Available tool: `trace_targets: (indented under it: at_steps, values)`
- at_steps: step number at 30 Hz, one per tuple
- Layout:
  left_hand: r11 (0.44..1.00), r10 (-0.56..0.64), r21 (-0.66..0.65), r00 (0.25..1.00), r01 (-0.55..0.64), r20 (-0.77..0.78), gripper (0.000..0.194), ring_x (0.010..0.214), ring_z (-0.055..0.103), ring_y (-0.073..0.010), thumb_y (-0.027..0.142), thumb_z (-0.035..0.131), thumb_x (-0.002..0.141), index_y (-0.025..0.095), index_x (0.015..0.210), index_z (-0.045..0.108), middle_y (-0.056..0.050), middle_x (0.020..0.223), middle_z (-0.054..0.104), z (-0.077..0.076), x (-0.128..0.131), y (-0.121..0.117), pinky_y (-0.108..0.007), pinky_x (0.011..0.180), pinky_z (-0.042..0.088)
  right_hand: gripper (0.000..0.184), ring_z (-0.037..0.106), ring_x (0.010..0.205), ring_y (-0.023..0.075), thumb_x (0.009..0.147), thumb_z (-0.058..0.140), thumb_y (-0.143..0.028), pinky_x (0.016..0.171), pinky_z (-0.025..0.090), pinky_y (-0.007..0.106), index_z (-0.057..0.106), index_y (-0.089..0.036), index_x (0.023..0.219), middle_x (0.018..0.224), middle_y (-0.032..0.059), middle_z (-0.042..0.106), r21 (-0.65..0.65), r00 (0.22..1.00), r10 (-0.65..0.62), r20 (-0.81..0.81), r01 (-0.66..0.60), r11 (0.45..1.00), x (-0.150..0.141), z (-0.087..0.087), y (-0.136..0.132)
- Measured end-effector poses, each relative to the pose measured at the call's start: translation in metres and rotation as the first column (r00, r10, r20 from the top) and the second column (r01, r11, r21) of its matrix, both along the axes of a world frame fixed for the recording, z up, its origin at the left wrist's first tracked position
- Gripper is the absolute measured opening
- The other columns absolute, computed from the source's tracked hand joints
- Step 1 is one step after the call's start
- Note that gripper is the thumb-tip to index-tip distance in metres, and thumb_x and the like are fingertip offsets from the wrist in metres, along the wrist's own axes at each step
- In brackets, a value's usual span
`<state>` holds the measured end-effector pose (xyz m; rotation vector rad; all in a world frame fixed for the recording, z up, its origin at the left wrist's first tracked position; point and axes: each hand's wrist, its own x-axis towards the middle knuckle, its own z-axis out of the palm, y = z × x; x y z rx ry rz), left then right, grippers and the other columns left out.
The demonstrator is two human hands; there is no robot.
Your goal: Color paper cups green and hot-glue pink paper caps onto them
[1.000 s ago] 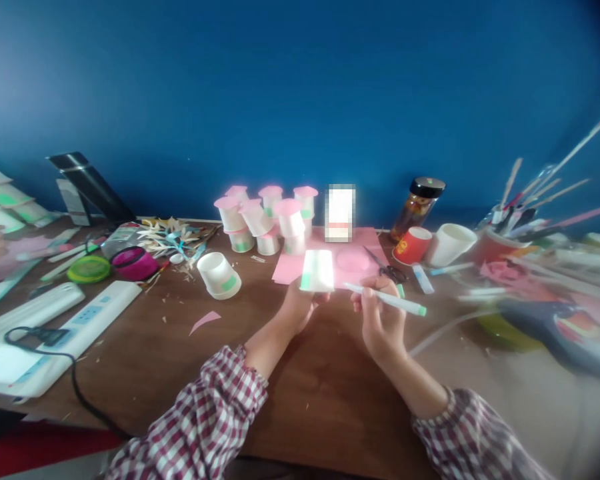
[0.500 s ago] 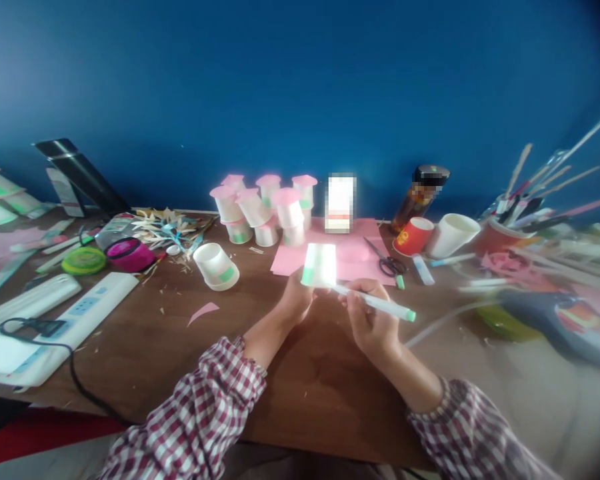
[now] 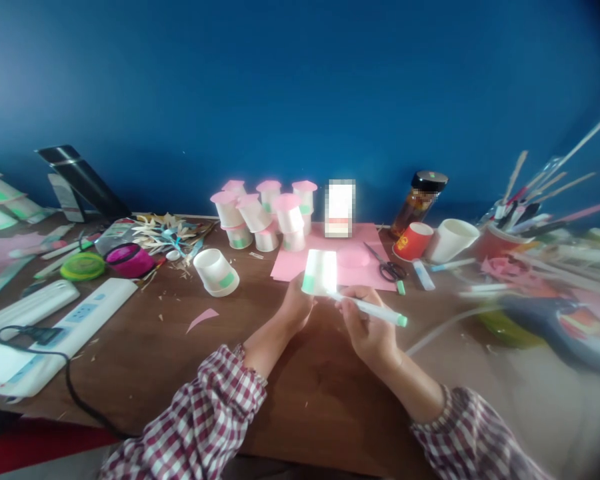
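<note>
My left hand (image 3: 297, 303) is closed round a white paper cup (image 3: 321, 272) with a green patch low on its left side. In my right hand (image 3: 370, 327) is a white marker pen (image 3: 375, 311) with a green end; its tip is at the lower right of the cup, though I cannot tell whether they touch. Its likely cap, a small green piece (image 3: 401, 287), lies by the black scissors (image 3: 391, 270). A second white cup (image 3: 216, 272) with a green patch stands upside down on the left. Behind it are several stacked cups with pink paper tops (image 3: 287, 203).
Pink paper sheets (image 3: 365, 233) lie under the bright phone-like screen (image 3: 340, 208). A power strip (image 3: 80, 320) with a black cable is at the left. Right stand a red cup (image 3: 413, 241), a white cup (image 3: 454, 241), a dark-lidded bottle (image 3: 417, 203) and a glue gun (image 3: 555, 320).
The marker pen and my right hand have shifted slightly left, closer to the cup. The whole view has moved a little, so things sit slightly lower.
</note>
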<state>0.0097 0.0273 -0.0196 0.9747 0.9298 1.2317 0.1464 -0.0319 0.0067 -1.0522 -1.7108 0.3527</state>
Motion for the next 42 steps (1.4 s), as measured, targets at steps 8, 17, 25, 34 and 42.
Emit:
trace_targets:
  at_steps: [8, 17, 25, 34, 42]
  values:
    - [1.0, 0.011, -0.028, 1.0, -0.011, -0.009, 0.01, 0.056, 0.051, -0.0098, 0.019, 0.062, 0.066, 0.016, 0.073, 0.055, 0.001, 0.061, 0.054, 0.001, 0.0004, -0.0011, -0.025, 0.058, 0.042, 0.009, 0.058, 0.062, 0.0135, 0.085, 0.052, -0.017, 0.058, 0.046, 0.026, 0.053, -0.021, 0.092, 0.072, 0.0002, 0.061, 0.009, 1.0, -0.009, -0.013, 0.009, 1.0, 0.0, -0.0002, -0.0001]
    - [0.999, 0.005, -0.042, 1.0, -0.005, -0.004, 0.012, 0.056, 0.052, -0.0099, 0.02, 0.064, 0.065, 0.016, 0.072, 0.055, 0.001, 0.06, 0.054, 0.005, 0.0004, -0.0018, -0.025, 0.058, 0.042, 0.009, 0.059, 0.061, 0.0144, 0.084, 0.052, -0.017, 0.058, 0.048, 0.026, 0.053, -0.02, 0.093, 0.072, 0.001, 0.061, -0.007, 0.999, 0.0, -0.034, 0.0, 1.0, -0.0004, -0.001, -0.0001]
    - [1.0, 0.011, -0.011, 1.0, -0.011, -0.015, 0.01, 0.053, 0.049, -0.009, 0.021, 0.062, 0.066, 0.016, 0.07, 0.055, 0.002, 0.057, 0.052, -0.0002, 0.0006, -0.0004, -0.024, 0.055, 0.04, 0.006, 0.059, 0.062, 0.0147, 0.085, 0.051, -0.019, 0.058, 0.048, 0.026, 0.053, -0.02, 0.091, 0.072, 0.0013, 0.062, -0.018, 1.0, -0.006, -0.028, 0.006, 1.0, -0.0009, -0.0005, -0.0004]
    - [1.0, 0.016, -0.012, 1.0, -0.016, -0.015, 0.012, 0.054, 0.05, -0.0094, 0.021, 0.064, 0.066, 0.015, 0.072, 0.055, 0.001, 0.059, 0.054, -0.0016, 0.0, 0.0005, -0.024, 0.055, 0.04, 0.006, 0.058, 0.059, 0.0135, 0.085, 0.051, -0.017, 0.057, 0.046, 0.025, 0.052, -0.02, 0.09, 0.07, 0.0, 0.062, 0.005, 1.0, -0.001, -0.008, 0.001, 1.0, -0.0011, 0.0005, 0.0006]
    - [0.999, 0.025, -0.021, 1.0, -0.026, -0.011, 0.012, 0.054, 0.049, -0.0085, 0.02, 0.064, 0.064, 0.016, 0.07, 0.055, 0.002, 0.058, 0.053, 0.0003, 0.0005, -0.0007, -0.023, 0.055, 0.039, 0.004, 0.059, 0.059, 0.0139, 0.086, 0.05, -0.02, 0.057, 0.047, 0.026, 0.053, -0.02, 0.089, 0.069, 0.0005, 0.061, 0.034, 1.0, -0.011, 0.009, 0.011, 0.999, -0.0012, 0.0032, 0.0004]
